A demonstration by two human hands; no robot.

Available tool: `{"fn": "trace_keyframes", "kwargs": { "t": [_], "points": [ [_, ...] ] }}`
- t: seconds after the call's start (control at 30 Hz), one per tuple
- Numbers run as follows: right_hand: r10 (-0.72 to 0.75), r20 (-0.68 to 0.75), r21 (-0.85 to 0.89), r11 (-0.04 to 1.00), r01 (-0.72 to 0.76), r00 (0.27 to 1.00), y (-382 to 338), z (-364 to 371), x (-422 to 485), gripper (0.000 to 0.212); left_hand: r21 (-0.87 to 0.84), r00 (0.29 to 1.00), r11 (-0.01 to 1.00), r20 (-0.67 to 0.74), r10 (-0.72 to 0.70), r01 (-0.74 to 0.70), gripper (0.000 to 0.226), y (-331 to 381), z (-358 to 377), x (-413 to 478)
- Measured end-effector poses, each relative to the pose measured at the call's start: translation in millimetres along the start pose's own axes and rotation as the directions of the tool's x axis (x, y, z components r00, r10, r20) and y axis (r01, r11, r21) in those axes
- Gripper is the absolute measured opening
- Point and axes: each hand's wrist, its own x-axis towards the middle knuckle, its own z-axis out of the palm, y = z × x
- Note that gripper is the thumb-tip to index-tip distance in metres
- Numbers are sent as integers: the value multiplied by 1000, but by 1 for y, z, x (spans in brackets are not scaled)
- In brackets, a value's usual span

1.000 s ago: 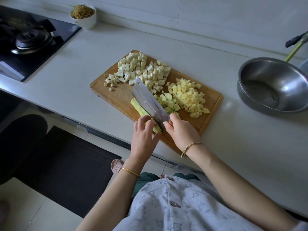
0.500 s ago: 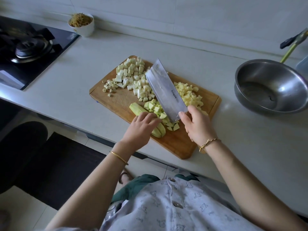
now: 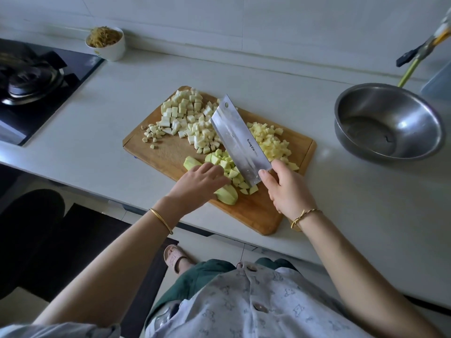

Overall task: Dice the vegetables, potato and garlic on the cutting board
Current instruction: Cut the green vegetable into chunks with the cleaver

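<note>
A wooden cutting board [image 3: 166, 152] lies on the counter. On it are a heap of white diced vegetable [image 3: 188, 118], small garlic slices [image 3: 152, 132], yellow diced potato [image 3: 273, 140] and light green dice [image 3: 225, 164]. My left hand [image 3: 199, 182] presses down on long green vegetable strips [image 3: 228, 195], its fingers lying over them. My right hand [image 3: 288, 190] grips the handle of a steel cleaver [image 3: 240, 140], whose broad blade is tilted flat side up above the green dice, its heel near my left fingertips.
A steel bowl [image 3: 388, 123] stands on the counter to the right, with a green-handled tool [image 3: 412, 67] behind it. A white cup of shredded food [image 3: 106, 43] sits at the back left next to a black gas stove [image 3: 29, 81].
The cleaver rose from its cut in the green strips and tilted flat side up. My left hand slid further onto the strips. My view shifted, so the board sits lower in frame.
</note>
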Motion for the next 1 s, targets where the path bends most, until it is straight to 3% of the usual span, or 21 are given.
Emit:
{"fn": "trace_keyframes", "kwargs": {
  "t": [0.33,0.53,0.77,1.0],
  "points": [
    [80,-55,-20,996,-81,995,-13,4,-4,31,5,991,995,-81,102,-102,52,-11,5,-2],
    [182,-152,-11,983,-186,971,-28,13,-2,31,26,974,974,45,224,-225,60,-30,-1,9],
    [235,-225,8,971,-239,946,-47,26,-3,32,-32,991,991,-15,130,-130,58,-44,4,-1],
    [239,-198,-33,968,-251,951,-68,45,1,31,-16,998,999,-34,52,-52,62,-74,5,-13]
  ]
}}
